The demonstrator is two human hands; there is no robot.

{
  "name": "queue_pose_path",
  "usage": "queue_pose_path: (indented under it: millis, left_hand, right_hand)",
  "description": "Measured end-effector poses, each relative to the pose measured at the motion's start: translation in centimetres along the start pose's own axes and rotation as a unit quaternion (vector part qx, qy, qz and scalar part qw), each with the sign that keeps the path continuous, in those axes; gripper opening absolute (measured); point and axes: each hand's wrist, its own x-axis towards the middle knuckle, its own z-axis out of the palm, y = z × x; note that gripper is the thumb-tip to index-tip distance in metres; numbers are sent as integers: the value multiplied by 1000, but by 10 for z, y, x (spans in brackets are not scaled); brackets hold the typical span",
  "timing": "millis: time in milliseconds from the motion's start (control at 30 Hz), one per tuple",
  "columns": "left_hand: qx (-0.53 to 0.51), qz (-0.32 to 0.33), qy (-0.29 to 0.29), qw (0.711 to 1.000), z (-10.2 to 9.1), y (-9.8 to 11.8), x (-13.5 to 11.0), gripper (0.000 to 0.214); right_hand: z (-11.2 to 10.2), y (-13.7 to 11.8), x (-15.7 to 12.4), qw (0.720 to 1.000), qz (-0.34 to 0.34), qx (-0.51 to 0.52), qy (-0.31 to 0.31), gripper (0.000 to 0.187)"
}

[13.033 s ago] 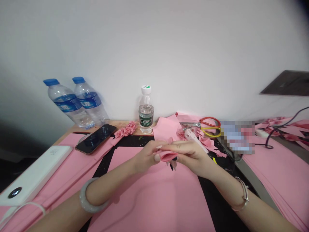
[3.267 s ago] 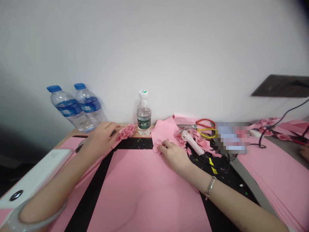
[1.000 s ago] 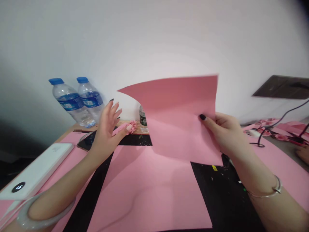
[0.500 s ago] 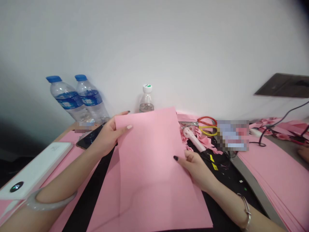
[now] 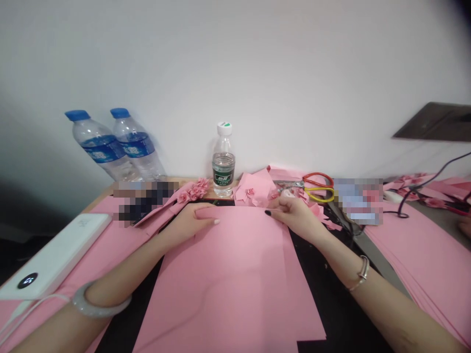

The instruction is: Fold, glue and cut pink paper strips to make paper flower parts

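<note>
Two hands on one big pink paper sheet (image 5: 228, 279), which lies on a black mat (image 5: 331, 304) on the tabletop (image 5: 105, 190). Left hand (image 5: 186, 223) rests at the sheet's top edge, approx 11 o'clock, grip open, fingers flat. Right hand (image 5: 296, 218), at 1 o'clock, has a narrow grip, thumb + index pinching the edge. Water bottle (image 5: 223, 166) stands at 12 o'clock, red-and-yellow scissors (image 5: 318, 189) at 1, white pwr bank (image 5: 55, 255) at 9, paper flowers (image 5: 193, 190) at 11.

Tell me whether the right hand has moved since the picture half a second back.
Yes: the right hand has moved up the view, closer to the red-and-yellow-handled scissors, which lie beyond it.
</note>
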Motion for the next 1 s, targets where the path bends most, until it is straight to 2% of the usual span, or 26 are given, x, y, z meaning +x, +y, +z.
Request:
queue_pose_path:
  millis: [67, 167, 367, 533, 733, 867, 1000]
  left_hand:
    - [59, 17, 3, 998, 0, -3, 1, 22]
    - [109, 46, -14, 993, 0, -4, 1, 18]
    - [185, 79, -25, 979, 3, -6, 0, 15]
    - [301, 173, -8, 938, 4, -10, 1, 18]
    - [413, 300, -24, 860, 17, -6, 10, 31]
    - [402, 342, -18, 849, 23, -15, 11, 34]
    - [399, 371, -20, 839, 23, -26, 7, 34]
  right_hand:
    - [-5, 0, 1, 998, -24, -57, -9, 10]
    - [-5, -2, -1, 988, -60, -140, -24, 14]
    - [18, -6, -2, 959, -117, -249, -67, 19]
    - [26, -7, -3, 933, -148, -321, -75, 26]
    - [33, -4, -2, 904, -205, -370, -66, 26]
    - [44, 6, -2, 895, -240, -374, -41, 24]
    - [51, 19, -6, 889, -274, -367, -17, 32]
